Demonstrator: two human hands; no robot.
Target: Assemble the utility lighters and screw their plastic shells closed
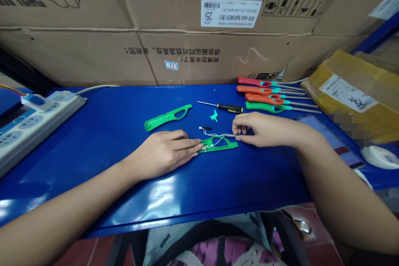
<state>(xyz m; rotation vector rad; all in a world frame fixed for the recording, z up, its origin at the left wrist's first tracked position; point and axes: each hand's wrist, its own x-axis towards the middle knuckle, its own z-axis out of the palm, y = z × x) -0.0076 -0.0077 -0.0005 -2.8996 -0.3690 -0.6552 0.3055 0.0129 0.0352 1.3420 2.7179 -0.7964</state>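
My left hand (168,151) presses its fingers together over the left end of an opened green lighter casing half (232,145), hiding that end. Inside the casing lie small parts and a pale tube, and white wires run out to a small black igniter piece (205,128) behind it. My right hand (254,129) pinches the thin metal lighter tube (231,135) just right of the casing. The other green casing half (166,118) rests farther back on the left. A turquoise trigger (213,116) and a black-and-yellow screwdriver (230,108) lie beyond my hands.
Several assembled lighters (264,98) in red, orange and green lie at the back right. A phone (330,139), a yellow-taped parcel (352,95) and a white rounded object (380,156) occupy the right side. A power strip (40,122) sits left; cardboard (187,58) walls the back.
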